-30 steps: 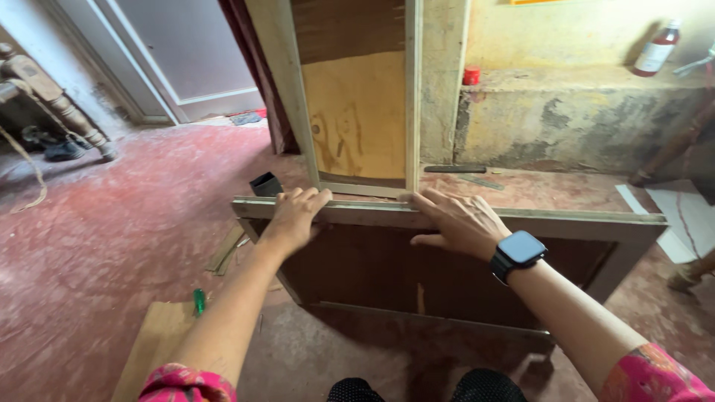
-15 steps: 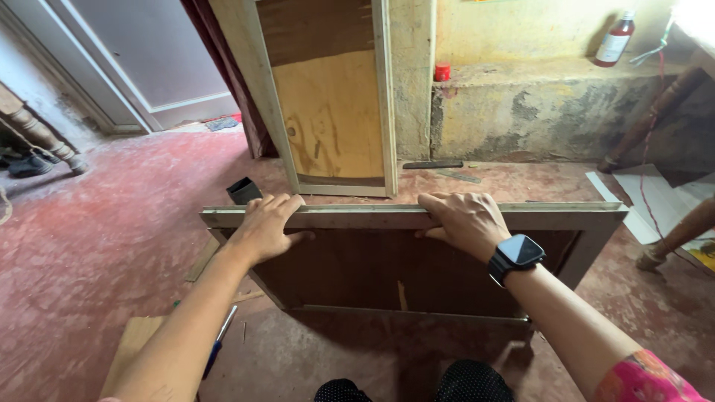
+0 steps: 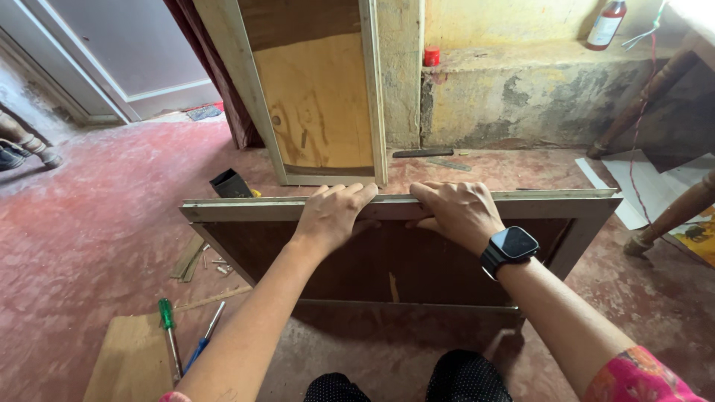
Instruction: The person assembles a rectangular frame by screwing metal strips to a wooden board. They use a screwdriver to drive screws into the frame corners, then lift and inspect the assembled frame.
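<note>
- A smartwatch (image 3: 509,246) on the right wrist, with a dark, square, blank screen.
- A red bottle (image 3: 605,24) with a white label, upright on the ledge (image 3: 521,56).
- A small red can (image 3: 431,56) on the same ledge.
</note>
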